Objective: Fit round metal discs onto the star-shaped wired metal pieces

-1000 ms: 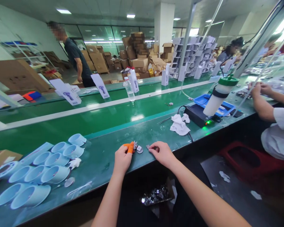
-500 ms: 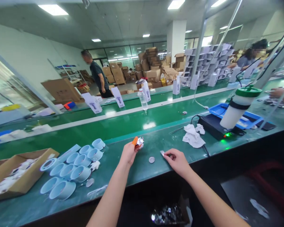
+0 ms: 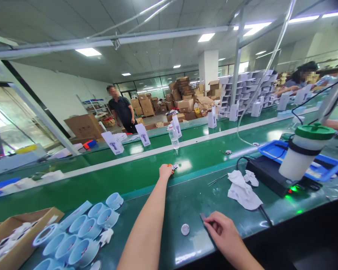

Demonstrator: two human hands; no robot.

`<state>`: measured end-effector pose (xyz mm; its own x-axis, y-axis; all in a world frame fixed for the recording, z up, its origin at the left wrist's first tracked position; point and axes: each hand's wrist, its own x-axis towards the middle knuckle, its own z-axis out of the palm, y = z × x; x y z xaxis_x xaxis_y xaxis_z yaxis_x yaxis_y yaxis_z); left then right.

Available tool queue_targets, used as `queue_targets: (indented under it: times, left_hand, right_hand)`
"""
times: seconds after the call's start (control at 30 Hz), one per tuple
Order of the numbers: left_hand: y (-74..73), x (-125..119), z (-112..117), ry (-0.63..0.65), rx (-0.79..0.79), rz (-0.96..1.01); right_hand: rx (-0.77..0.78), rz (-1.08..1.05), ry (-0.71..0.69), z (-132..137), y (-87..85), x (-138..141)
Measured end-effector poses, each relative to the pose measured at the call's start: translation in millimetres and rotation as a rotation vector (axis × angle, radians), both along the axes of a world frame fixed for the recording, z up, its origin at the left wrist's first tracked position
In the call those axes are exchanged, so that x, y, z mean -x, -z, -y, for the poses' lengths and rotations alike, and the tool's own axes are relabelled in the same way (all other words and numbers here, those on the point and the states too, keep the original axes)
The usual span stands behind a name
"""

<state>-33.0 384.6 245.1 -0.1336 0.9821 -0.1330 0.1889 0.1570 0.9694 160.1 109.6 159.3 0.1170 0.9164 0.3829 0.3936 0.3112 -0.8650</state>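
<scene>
My left hand point(image 3: 166, 171) is stretched far forward over the green conveyor belt point(image 3: 107, 176), its fingers pinched on a small silvery part point(image 3: 174, 167); an orange finger cot shows at the fingertip. My right hand point(image 3: 222, 232) rests on the near green bench, closed on a small dark flat piece point(image 3: 202, 217). A round silver disc point(image 3: 185, 229) lies on the bench just left of my right hand.
Several pale blue round housings point(image 3: 81, 234) lie at the near left beside a cardboard box point(image 3: 19, 236). Crumpled white wipes point(image 3: 242, 191), a black unit with a green light point(image 3: 270, 174) and a white green-capped container point(image 3: 305, 152) stand right. A water bottle point(image 3: 173, 137) and cards stand across the belt; people work beyond.
My left hand has lifted the silvery part off the bench and reached forward over the belt. The disc stays on the bench. The camera has tilted up.
</scene>
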Motion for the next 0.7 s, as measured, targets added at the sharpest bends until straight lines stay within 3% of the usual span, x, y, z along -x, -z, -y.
queue_targets:
  times: [0.17, 0.3, 0.43, 0.57, 0.7]
  left_hand:
    - [-8.4, 21, -10, 0.072, -0.067, -0.547]
    - [-22.0, 43, 17, 0.171, -0.184, -0.759]
    - [-18.8, 67, 97, 0.364, -0.267, -0.811]
    - [2.6, 80, 195, 0.657, -0.417, -0.746]
    - [24.4, 66, 266, 0.491, -0.378, -0.709]
  right_hand:
    - [0.018, -0.002, -0.005, -2, 0.7, 0]
    - [0.036, 0.021, -0.011, 0, -3.9, -2]
    - [0.073, 0.02, -0.025, 2, -9.3, -4]
    - [0.085, 0.034, -0.016, -1, -10.0, -5]
    - [0.088, 0.061, -0.012, 1, -9.7, -2]
